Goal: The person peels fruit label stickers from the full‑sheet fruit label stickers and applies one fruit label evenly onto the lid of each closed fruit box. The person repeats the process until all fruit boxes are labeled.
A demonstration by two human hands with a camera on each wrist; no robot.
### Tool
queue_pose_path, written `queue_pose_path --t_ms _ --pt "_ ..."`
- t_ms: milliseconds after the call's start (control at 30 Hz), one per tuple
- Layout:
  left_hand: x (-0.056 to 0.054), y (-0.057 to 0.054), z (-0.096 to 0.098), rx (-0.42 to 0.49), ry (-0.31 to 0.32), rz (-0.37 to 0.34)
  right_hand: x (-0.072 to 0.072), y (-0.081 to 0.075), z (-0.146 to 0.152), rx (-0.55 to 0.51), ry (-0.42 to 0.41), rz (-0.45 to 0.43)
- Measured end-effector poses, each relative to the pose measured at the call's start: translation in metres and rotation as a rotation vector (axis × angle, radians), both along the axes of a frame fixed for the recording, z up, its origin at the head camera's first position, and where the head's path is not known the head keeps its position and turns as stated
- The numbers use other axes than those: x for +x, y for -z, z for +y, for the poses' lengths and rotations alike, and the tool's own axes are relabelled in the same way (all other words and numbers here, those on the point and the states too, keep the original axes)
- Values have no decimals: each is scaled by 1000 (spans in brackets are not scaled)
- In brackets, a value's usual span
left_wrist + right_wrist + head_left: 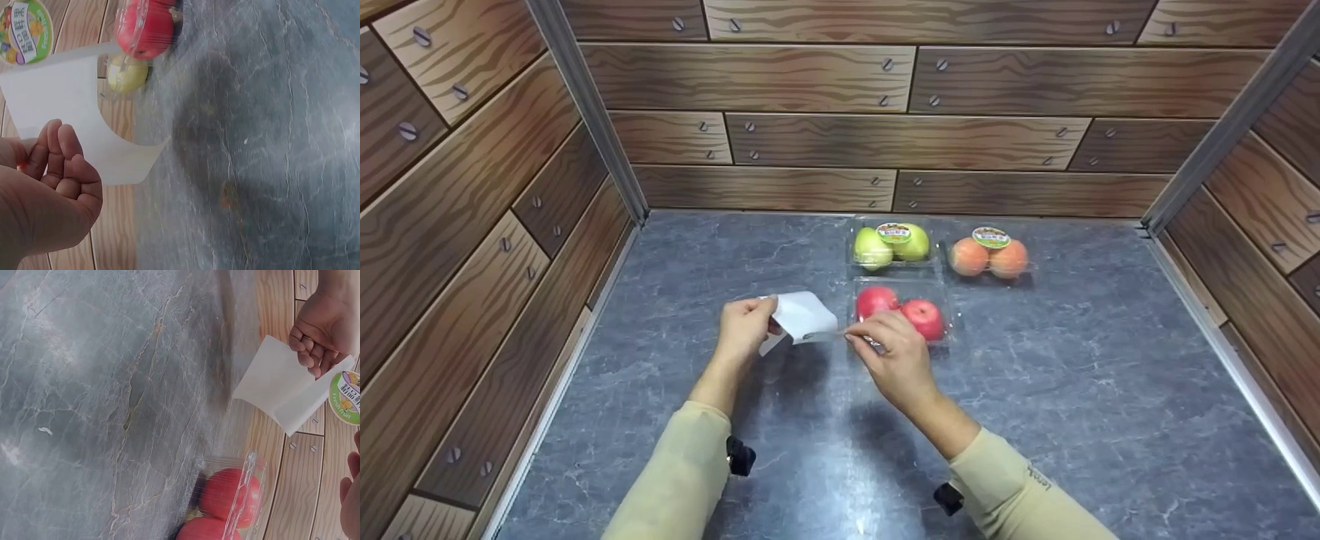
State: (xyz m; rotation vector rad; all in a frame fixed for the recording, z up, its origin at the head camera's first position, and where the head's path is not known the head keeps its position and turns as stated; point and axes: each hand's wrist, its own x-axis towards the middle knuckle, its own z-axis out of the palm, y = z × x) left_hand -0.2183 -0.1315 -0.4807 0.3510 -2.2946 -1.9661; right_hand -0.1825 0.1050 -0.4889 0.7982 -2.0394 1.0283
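Observation:
My left hand (746, 326) grips a white sheet of sticker backing paper (806, 311), bent over along one side. A round green-edged fruit label (344, 398) is at the sheet's edge; whether it is still attached there I cannot tell. Thumb and fingertips of my right hand (894, 356) pinch the label, seen nearly edge-on in the head view. Just beyond the right hand is a clear plastic box (949, 306) with two red apples (922, 319), partly covered by that hand. In the left wrist view the label (25, 31) shows its printed face.
Behind the apples stands a clear box with green-yellow fruits (874, 249) and a round label (894, 233). To its right, another box holds orange-coloured fruits (969, 256), also labelled (991, 238). Wood-patterned walls (765, 139) enclose the grey marbled table (1072, 390) on three sides.

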Motion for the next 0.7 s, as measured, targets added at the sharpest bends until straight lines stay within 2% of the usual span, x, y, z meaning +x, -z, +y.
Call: queue_pose_path --t_ms 300,433,700 --pt "1 6 -25 -25 -44 -10 2 1 11 -16 23 -7" --pt "-1 12 -41 -118 -58 -9 2 0 20 -29 51 -33" --pt "-1 17 -67 -352 -73 -60 1 -1 40 -55 95 -68"
